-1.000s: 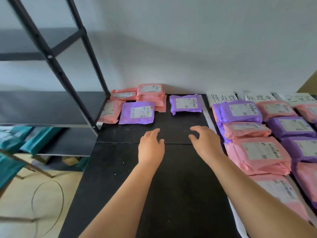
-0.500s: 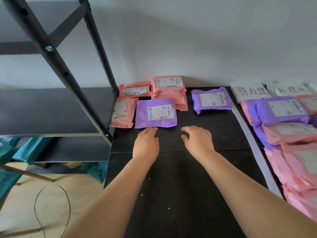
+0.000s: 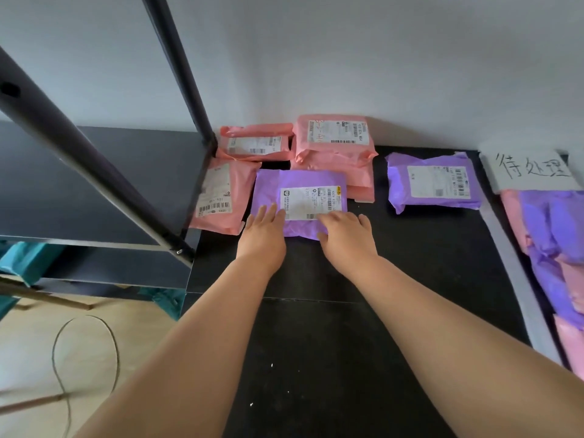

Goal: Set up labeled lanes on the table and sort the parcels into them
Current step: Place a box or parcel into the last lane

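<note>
Evidently the job is well under way. One lane is marked at the table's (image 3: 347, 358) right edge, w/ a handwritten label sheet (image 3: 534, 170) at the far end, a white strip (image 3: 513, 267) as divider, and sorted parcels (image 3: 556, 235), pink & purple, piled beyond it. Any other lanes are cut off by the frame, so their state can't be told.

Left to sort is a cluster at the far-left corner, beside the shelf rack (image 3: 94, 172). It is made up of several pink parcels (image 3: 335, 143), a second purple parcel (image 3: 433, 181) set apart to the right, and the purple parcel (image 3: 300, 197) being addressed.

The left hand (image 3: 264, 230) is laid on that parcel's near-left corner, fingers straight, nothing gripped. The right hand (image 3: 346, 235) is placed on the near edge, fingers on top & slightly bent, thumb at the edge; whether a pinch is made can't be told. The parcel lies flat on the table, not yet lifted.
</note>
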{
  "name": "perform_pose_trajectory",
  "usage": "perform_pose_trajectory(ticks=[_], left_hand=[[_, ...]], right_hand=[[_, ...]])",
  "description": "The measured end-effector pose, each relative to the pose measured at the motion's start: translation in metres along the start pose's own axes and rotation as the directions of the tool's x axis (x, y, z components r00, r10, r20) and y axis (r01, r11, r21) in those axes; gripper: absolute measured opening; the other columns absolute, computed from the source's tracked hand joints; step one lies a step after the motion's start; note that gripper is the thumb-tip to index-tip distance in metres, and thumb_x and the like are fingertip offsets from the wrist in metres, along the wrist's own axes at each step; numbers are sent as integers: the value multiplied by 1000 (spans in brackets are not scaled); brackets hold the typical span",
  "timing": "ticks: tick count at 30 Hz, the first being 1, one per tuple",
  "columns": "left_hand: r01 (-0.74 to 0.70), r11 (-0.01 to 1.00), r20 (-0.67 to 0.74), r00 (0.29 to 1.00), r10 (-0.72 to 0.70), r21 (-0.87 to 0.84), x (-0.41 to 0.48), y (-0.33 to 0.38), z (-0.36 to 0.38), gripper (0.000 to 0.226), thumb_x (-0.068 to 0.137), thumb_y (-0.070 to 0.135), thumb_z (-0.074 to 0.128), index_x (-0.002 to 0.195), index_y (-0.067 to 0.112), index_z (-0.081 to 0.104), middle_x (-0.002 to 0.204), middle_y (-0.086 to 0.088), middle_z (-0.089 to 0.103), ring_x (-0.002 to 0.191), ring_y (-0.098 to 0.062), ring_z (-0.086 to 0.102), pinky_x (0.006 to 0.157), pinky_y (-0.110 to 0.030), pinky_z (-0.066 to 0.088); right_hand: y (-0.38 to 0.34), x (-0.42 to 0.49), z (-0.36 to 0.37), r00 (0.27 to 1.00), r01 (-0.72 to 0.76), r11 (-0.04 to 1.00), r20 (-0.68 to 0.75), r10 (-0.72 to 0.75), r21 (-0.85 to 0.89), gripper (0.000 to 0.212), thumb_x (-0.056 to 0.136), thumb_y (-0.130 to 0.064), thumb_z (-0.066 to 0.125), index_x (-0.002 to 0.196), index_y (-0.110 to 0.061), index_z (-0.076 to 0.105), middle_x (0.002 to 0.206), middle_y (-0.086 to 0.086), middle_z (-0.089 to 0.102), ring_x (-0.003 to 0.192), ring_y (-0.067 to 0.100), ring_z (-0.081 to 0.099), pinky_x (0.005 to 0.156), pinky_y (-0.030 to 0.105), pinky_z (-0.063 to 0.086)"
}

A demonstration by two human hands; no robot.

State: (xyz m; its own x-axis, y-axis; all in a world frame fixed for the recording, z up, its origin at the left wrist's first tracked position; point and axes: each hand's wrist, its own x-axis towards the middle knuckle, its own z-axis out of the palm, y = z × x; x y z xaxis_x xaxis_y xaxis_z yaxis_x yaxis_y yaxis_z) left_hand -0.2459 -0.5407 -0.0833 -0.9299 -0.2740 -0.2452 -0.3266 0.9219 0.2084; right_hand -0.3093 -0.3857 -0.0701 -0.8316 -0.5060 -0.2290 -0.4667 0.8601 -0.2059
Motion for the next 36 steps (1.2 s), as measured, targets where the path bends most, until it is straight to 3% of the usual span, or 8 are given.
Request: perform_pose_trajectory(ticks=[7,13,17,21,26,31,36], left_hand=[[-7,1000,53,999,8,-30,0,-2,15,56,101,7,37,155,16,25,164,-3,20,148,-23,23,120,-35,16],[-13,1000,-5,1000,13,-21,-10,-1,16,55,95,5,43,149,17,41,154,-3,40,135,-26,43,110,-33,31],[5,999,30,1000,-4,-39,-19,4,13,48,95,5,45,142,16,49,135,-6,55,117,-28,54,96,-34,41],[24,991,3,1000,-24,-132,-34,9,2,42,97,7,45,138,15,54,129,-8,57,113,-29,55,95,-36,44],[30,958,-106,992,-63,-285,-60,16,-27,36,99,9,46,133,13,58,133,-8,57,118,-27,53,96,-35,43],[-5,910,-190,978,-81,-414,-91,24,-63,36,99,11,48,133,16,59,133,-3,56,114,-24,57,82,-25,37],[-16,872,-224,969,-108,-490,-125,30,-93,39,97,16,54,136,15,57,134,-4,57,117,-24,56,84,-26,39]], right_hand=[[4,9,19,997,-27,996,68,33,-85,36,100,-23,50,136,-20,53,135,2,53,128,25,47,121,49,16],[1,10,23,994,-107,983,-2,108,-152,22,97,-17,54,114,-22,69,103,0,63,103,21,56,121,47,15],[0,2,15,992,-123,970,-34,118,-210,22,96,-18,53,108,-24,69,96,-1,60,103,21,48,98,38,32],[0,-15,3,986,-146,982,-101,134,-123,22,91,-10,54,101,-23,69,99,-2,63,98,20,48,86,35,30],[-3,-52,-25,966,-136,990,-218,137,17,20,88,-4,57,96,-20,66,98,-2,62,92,19,51,87,35,31],[-10,-100,-48,931,-85,993,-350,107,78,21,85,-2,61,96,-19,67,99,-1,61,93,20,52,86,34,28],[-20,-152,-65,838,-5,990,-539,82,141,18,76,4,69,80,-14,65,84,2,59,81,24,56,82,35,29]])
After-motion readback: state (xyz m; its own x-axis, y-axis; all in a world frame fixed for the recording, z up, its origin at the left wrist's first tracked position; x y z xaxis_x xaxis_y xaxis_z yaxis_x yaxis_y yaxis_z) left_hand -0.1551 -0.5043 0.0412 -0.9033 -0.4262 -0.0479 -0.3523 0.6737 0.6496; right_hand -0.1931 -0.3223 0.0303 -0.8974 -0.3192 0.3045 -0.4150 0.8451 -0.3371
